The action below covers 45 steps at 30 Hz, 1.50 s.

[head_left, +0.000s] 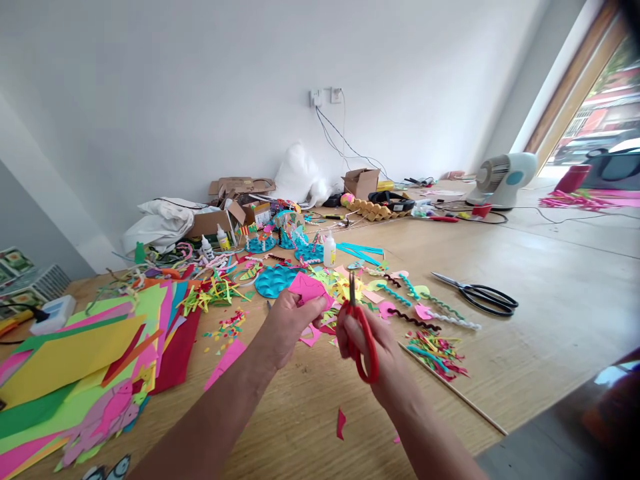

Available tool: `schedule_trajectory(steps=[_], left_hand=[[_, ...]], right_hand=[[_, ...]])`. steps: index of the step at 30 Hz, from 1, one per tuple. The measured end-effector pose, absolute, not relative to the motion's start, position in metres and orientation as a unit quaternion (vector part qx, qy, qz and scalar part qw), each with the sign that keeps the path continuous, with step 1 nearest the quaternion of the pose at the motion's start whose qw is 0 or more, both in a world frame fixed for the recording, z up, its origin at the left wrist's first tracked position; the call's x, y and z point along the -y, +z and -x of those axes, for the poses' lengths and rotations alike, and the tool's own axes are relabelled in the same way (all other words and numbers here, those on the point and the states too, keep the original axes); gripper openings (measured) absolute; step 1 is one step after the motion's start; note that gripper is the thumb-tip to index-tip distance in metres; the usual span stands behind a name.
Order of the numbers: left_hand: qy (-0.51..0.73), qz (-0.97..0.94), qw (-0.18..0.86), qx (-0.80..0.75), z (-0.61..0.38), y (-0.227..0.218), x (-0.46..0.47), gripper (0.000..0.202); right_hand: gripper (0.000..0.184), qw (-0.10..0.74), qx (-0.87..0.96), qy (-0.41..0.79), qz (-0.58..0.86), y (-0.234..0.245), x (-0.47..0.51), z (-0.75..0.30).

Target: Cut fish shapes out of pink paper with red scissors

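A: What takes up most of the view?
B: The wooden table (565, 280), running across the lower half of the frame. At lower left lies a spread of coloured sheets (85, 353).
A: And the hands?
B: Both are just below the centre. The left hand (290, 323) pinches its piece between thumb and fingers; the right hand (370, 340) is curled around a handle, thumb on top.
A: Holding which tool?
B: The red scissors (369, 333), blades pointing to the top of the frame and looking nearly together. The black-handled scissors (493, 301) lie unused at centre right.
A: Where's the piece being worked?
B: The pink paper (306, 287) is at the centre, in the left fingertips, with faint lines on it. The blades are just beside it, not touching.
A: So which step is this?
B: Cutting out, I'd judge; a small pink scrap (341, 424) lies at bottom centre. The next move would call for parting the blades, turning the paper's edge between them and keeping the left fingertips clear.
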<state>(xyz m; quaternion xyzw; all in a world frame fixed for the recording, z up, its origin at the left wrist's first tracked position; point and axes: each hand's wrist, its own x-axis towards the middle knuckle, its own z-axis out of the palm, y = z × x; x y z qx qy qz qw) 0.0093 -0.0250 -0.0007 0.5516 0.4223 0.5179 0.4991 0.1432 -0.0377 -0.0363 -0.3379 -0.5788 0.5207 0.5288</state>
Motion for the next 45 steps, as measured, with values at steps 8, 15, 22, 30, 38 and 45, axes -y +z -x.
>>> schedule_trajectory(steps=[8, 15, 22, 30, 38, 45], left_hand=[[0.579, -0.479, 0.541, -0.377, -0.016, 0.001, 0.029, 0.017], [0.576, -0.469, 0.56, -0.368, -0.017, -0.001, 0.028, 0.017], [0.578, -0.465, 0.562, -0.365, -0.017, -0.001, 0.029, 0.017], [0.577, -0.463, 0.562, -0.37, -0.02, -0.004, 0.028, 0.017], [0.581, -0.462, 0.563, -0.365, -0.022, -0.005, 0.028, 0.018], [0.584, -0.463, 0.558, -0.365, -0.021, -0.004, 0.028, 0.017]], right_hand=[[0.037, 0.471, 0.612, 0.536, 0.343, -0.051, 0.054, -0.14], [0.038, 0.478, 0.606, 0.542, 0.334, -0.05, 0.056, -0.136], [0.039, 0.478, 0.579, 0.568, 0.337, -0.055, 0.057, -0.135], [0.042, 0.478, 0.557, 0.591, 0.334, -0.053, 0.058, -0.137], [0.043, 0.477, 0.545, 0.593, 0.352, -0.056, 0.056, -0.135], [0.043, 0.474, 0.536, 0.597, 0.363, -0.055, 0.056, -0.135]])
